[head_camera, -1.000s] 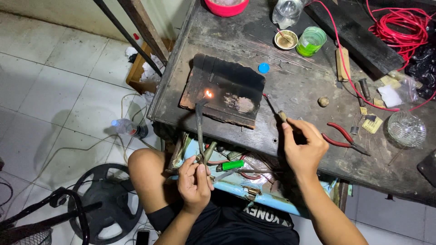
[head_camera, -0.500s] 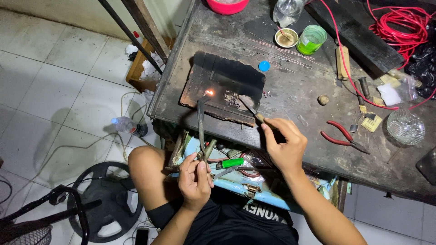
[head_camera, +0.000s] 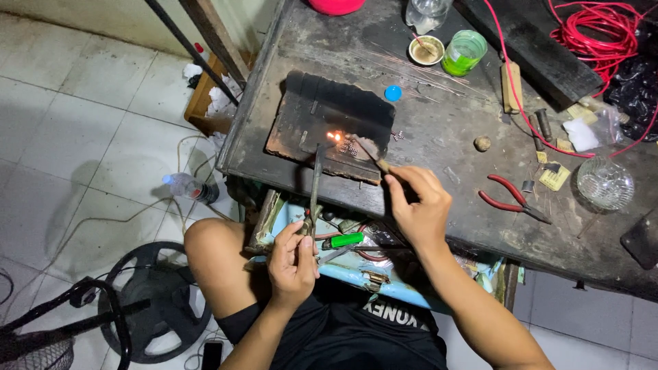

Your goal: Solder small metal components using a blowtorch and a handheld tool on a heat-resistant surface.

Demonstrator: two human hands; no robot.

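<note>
My left hand (head_camera: 293, 257) grips a thin metal torch (head_camera: 315, 181) over my lap, its tip pointing up at a dark charred block (head_camera: 308, 113) on the workbench. A small orange flame (head_camera: 335, 136) burns on the block. My right hand (head_camera: 419, 205) holds a slim metal tool (head_camera: 367, 152) whose tip touches several tiny pieces (head_camera: 352, 146) lying beside the flame. Both hands sit at the near edge of the bench (head_camera: 439, 123).
Red-handled pliers (head_camera: 510, 199) lie right of my right hand. Further back stand a green cup (head_camera: 464, 53), a small bowl (head_camera: 426, 50), a blue cap (head_camera: 393, 93), a glass dish (head_camera: 604, 183) and coiled red wire (head_camera: 603, 31). A green lighter (head_camera: 345, 240) lies in the open drawer. A fan (head_camera: 147, 301) stands on the floor.
My right hand has moved left from near the pliers to the charred block, bringing the tool tip to the flame. The left hand and torch have stayed in place.
</note>
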